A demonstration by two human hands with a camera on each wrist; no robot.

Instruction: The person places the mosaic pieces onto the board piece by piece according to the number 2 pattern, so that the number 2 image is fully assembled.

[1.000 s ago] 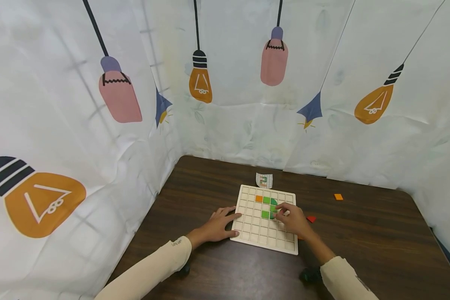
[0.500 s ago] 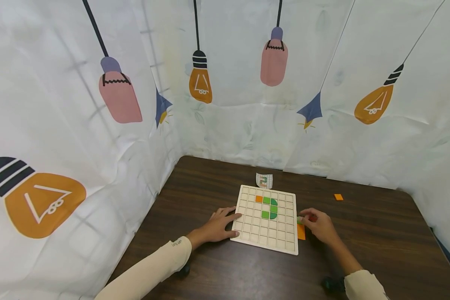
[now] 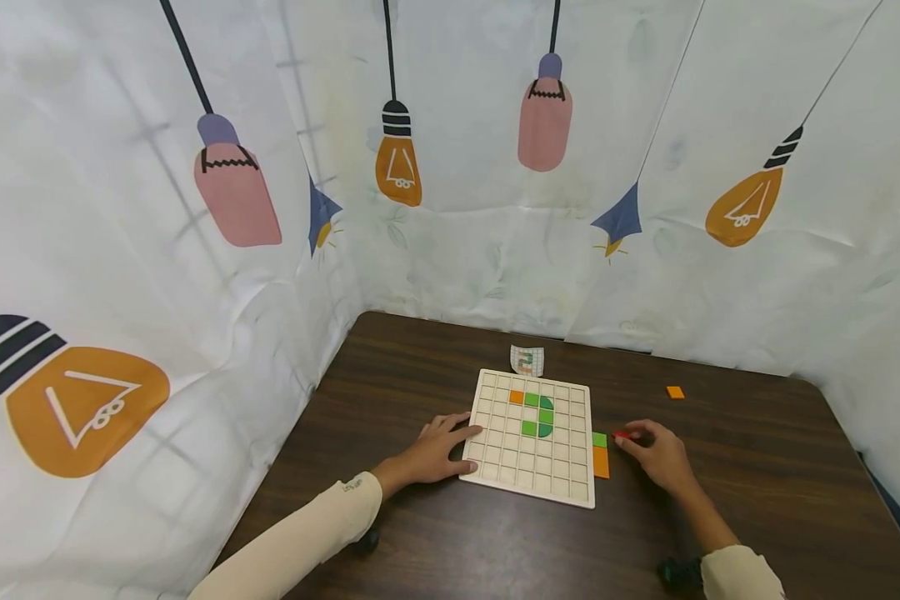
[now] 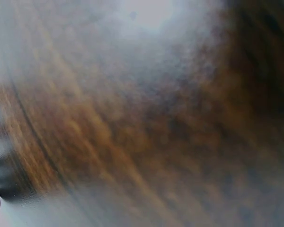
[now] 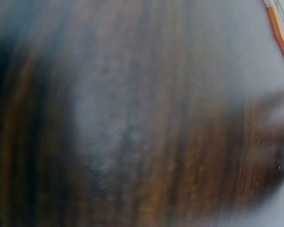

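Pinching a red piece (image 3: pixel 623 434), the right hand (image 3: pixel 660 454) has been moved off the board (image 3: pixel 525 471), whose left edge is touched by the left hand (image 3: pixel 438 450), fingers spread and grasping nothing. Between the hands, a dark green rounded piece (image 3: pixel 545 431) has been left on the board, so its placing appears finished.

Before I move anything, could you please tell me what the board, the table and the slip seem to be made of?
Board: probably wood, pale and matte, with no bright reflections; plastic is possible.
Table: wood or wood-look laminate, with dark streaked grain and a sheen from reflected light.
Slip: likely paper, as its edges look curved; finish too small to tell.
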